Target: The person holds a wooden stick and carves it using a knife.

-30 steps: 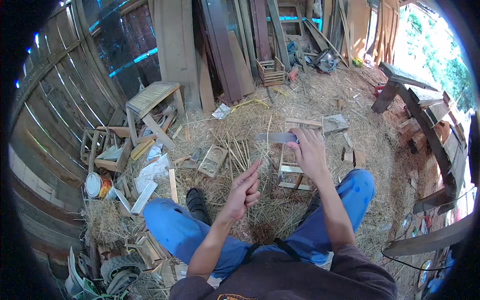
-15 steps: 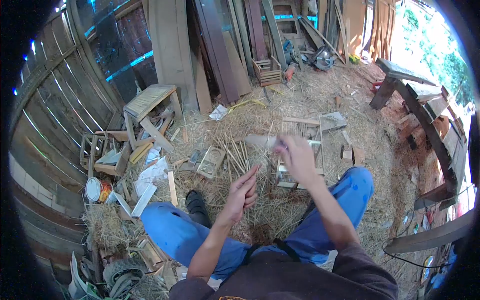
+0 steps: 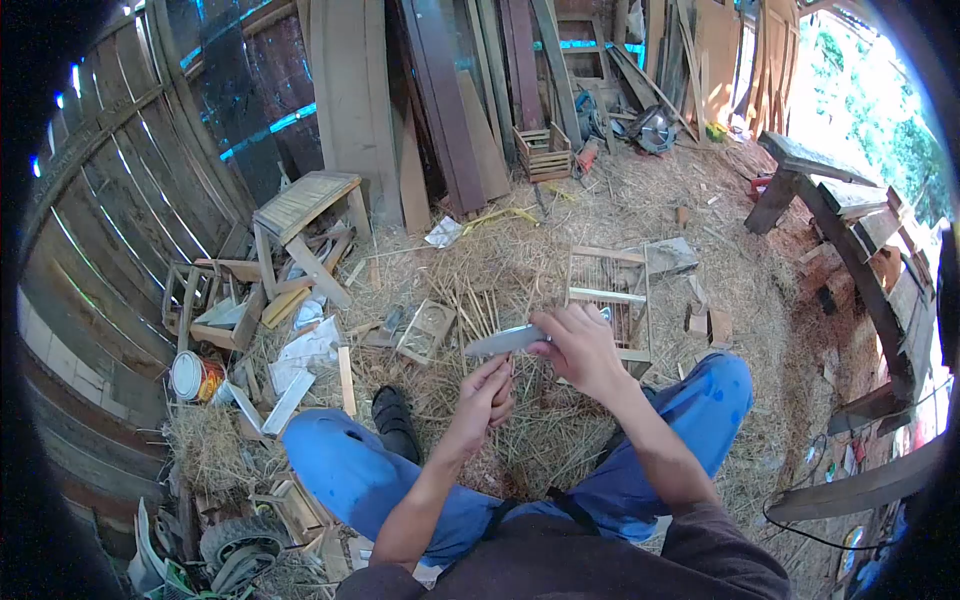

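My right hand is closed around the handle of a knife, whose broad pale blade points left. Below the blade, my left hand pinches a thin wooden stick; only its short reddish tip shows above the fingers. The blade lies across that tip in this view. Several slender sticks are spread on the straw just beyond the hands. A slatted wooden frame lies past my right hand, and a small wooden panel rests to the left of the sticks.
A small wooden stool stands at left among scraps, near a paint can. Tall boards lean at the back beside a slatted crate and a circular saw. A rough timber bench runs along the right. Straw covers the floor.
My right hand has brought the knife down and left, so its blade now overlaps the stick tip. My left hand stays nearly in place, slightly lower.
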A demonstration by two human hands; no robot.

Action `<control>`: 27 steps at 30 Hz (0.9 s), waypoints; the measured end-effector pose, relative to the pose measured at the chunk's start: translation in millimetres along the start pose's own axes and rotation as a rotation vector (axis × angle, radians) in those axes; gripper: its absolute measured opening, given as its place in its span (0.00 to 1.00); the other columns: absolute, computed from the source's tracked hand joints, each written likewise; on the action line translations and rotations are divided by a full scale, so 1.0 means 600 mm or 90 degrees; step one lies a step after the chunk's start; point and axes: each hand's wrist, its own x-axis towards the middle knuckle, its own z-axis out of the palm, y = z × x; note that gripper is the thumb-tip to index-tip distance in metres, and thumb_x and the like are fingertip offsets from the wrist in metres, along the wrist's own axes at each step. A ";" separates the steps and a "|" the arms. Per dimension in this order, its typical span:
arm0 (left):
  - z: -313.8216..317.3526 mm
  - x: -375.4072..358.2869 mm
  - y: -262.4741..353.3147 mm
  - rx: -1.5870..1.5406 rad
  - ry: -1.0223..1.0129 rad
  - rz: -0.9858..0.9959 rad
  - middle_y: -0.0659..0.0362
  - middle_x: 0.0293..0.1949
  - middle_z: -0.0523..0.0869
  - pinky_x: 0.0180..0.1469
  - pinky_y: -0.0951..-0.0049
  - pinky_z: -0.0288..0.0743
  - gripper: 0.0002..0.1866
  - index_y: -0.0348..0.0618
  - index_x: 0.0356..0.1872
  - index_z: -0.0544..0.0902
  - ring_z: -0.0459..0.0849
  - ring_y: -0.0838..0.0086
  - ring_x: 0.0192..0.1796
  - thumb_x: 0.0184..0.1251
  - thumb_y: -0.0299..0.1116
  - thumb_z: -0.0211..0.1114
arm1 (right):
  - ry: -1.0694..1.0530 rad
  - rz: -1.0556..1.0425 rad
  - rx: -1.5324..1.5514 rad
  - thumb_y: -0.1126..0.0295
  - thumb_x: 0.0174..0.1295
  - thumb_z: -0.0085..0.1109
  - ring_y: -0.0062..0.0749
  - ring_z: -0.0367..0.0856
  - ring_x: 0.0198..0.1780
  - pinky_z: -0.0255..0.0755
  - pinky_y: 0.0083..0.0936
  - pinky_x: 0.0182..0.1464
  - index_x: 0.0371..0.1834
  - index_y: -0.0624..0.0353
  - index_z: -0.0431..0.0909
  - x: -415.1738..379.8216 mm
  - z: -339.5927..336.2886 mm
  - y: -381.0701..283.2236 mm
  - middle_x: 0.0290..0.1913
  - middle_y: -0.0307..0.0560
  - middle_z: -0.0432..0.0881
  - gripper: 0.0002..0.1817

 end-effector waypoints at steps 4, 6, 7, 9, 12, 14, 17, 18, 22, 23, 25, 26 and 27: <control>-0.003 -0.005 0.006 0.024 -0.050 0.031 0.71 0.21 0.57 0.18 0.83 0.49 0.25 0.47 0.75 0.64 0.54 0.88 0.17 0.81 0.34 0.51 | 0.163 0.128 -0.068 0.65 0.57 0.68 0.48 0.77 0.40 0.68 0.41 0.43 0.46 0.57 0.80 0.023 -0.022 0.047 0.38 0.47 0.82 0.15; -0.001 -0.003 0.005 0.039 -0.048 0.035 0.71 0.21 0.57 0.18 0.83 0.50 0.25 0.47 0.76 0.64 0.55 0.87 0.17 0.81 0.35 0.51 | 0.118 0.137 -0.025 0.65 0.57 0.68 0.48 0.78 0.41 0.69 0.42 0.44 0.46 0.56 0.80 0.010 -0.016 0.032 0.38 0.48 0.83 0.16; -0.002 -0.004 0.000 0.050 -0.036 0.030 0.71 0.22 0.57 0.18 0.83 0.50 0.25 0.47 0.75 0.64 0.55 0.87 0.17 0.81 0.36 0.51 | 0.090 0.144 -0.003 0.65 0.56 0.68 0.48 0.78 0.41 0.69 0.42 0.44 0.46 0.56 0.80 -0.001 -0.012 0.021 0.38 0.48 0.83 0.16; -0.003 0.005 -0.005 0.075 -0.014 0.027 0.72 0.22 0.58 0.19 0.83 0.50 0.25 0.46 0.75 0.65 0.55 0.88 0.18 0.81 0.36 0.52 | 0.030 0.095 -0.004 0.65 0.55 0.69 0.48 0.78 0.40 0.69 0.42 0.44 0.46 0.56 0.80 -0.003 -0.004 0.009 0.37 0.48 0.82 0.17; 0.007 -0.003 0.005 0.124 -0.024 0.082 0.72 0.22 0.59 0.20 0.83 0.50 0.24 0.46 0.74 0.67 0.55 0.88 0.18 0.80 0.37 0.53 | -0.007 0.102 -0.066 0.62 0.56 0.68 0.46 0.77 0.39 0.69 0.40 0.42 0.45 0.52 0.80 0.005 0.015 0.029 0.34 0.46 0.80 0.15; 0.014 -0.004 0.013 0.132 -0.019 0.067 0.72 0.22 0.58 0.20 0.83 0.50 0.24 0.46 0.74 0.68 0.55 0.88 0.18 0.80 0.37 0.53 | 0.101 0.101 -0.097 0.61 0.57 0.68 0.46 0.77 0.38 0.68 0.39 0.41 0.46 0.53 0.80 0.019 -0.015 0.060 0.33 0.45 0.79 0.16; 0.015 0.001 0.005 0.130 -0.043 0.071 0.73 0.21 0.56 0.20 0.83 0.49 0.24 0.45 0.73 0.68 0.53 0.88 0.18 0.80 0.38 0.53 | 0.110 0.085 -0.105 0.62 0.58 0.66 0.45 0.76 0.38 0.67 0.39 0.42 0.45 0.56 0.79 0.005 -0.013 0.037 0.34 0.45 0.79 0.16; 0.014 0.004 0.002 0.128 -0.053 0.081 0.73 0.20 0.54 0.19 0.83 0.49 0.24 0.44 0.73 0.68 0.52 0.88 0.17 0.80 0.38 0.53 | 0.046 0.050 -0.082 0.61 0.58 0.66 0.46 0.76 0.38 0.67 0.39 0.42 0.45 0.57 0.79 -0.005 -0.002 0.021 0.34 0.46 0.80 0.16; 0.003 -0.007 0.015 0.105 -0.024 0.071 0.74 0.20 0.56 0.20 0.83 0.48 0.23 0.45 0.72 0.70 0.53 0.90 0.18 0.81 0.37 0.52 | 0.175 0.117 -0.078 0.67 0.61 0.64 0.48 0.78 0.40 0.68 0.40 0.43 0.46 0.58 0.79 0.008 -0.007 0.052 0.37 0.50 0.82 0.12; 0.000 -0.009 0.018 0.104 -0.017 0.085 0.74 0.20 0.56 0.20 0.83 0.48 0.23 0.44 0.72 0.70 0.54 0.90 0.17 0.81 0.37 0.52 | 0.259 0.192 -0.100 0.67 0.61 0.64 0.48 0.78 0.40 0.68 0.41 0.43 0.46 0.58 0.79 0.017 -0.019 0.076 0.38 0.50 0.82 0.12; 0.002 -0.016 0.022 0.103 -0.004 0.094 0.75 0.19 0.57 0.20 0.83 0.47 0.22 0.44 0.72 0.70 0.54 0.90 0.18 0.81 0.37 0.52 | 0.234 0.182 -0.101 0.68 0.62 0.63 0.49 0.79 0.40 0.69 0.41 0.44 0.47 0.57 0.79 0.017 -0.045 0.084 0.38 0.51 0.82 0.12; 0.006 -0.017 0.028 0.106 0.001 0.094 0.75 0.19 0.57 0.20 0.83 0.47 0.22 0.44 0.71 0.71 0.54 0.90 0.18 0.81 0.38 0.52 | 0.223 0.176 -0.103 0.68 0.63 0.63 0.50 0.79 0.40 0.70 0.41 0.45 0.47 0.57 0.79 0.016 -0.054 0.085 0.38 0.52 0.82 0.12; 0.008 -0.018 0.031 0.109 0.006 0.095 0.75 0.20 0.58 0.20 0.83 0.48 0.22 0.44 0.71 0.71 0.54 0.90 0.18 0.81 0.38 0.52 | 0.204 0.189 -0.095 0.66 0.62 0.63 0.50 0.79 0.40 0.70 0.42 0.45 0.47 0.58 0.79 0.005 -0.047 0.074 0.38 0.51 0.82 0.12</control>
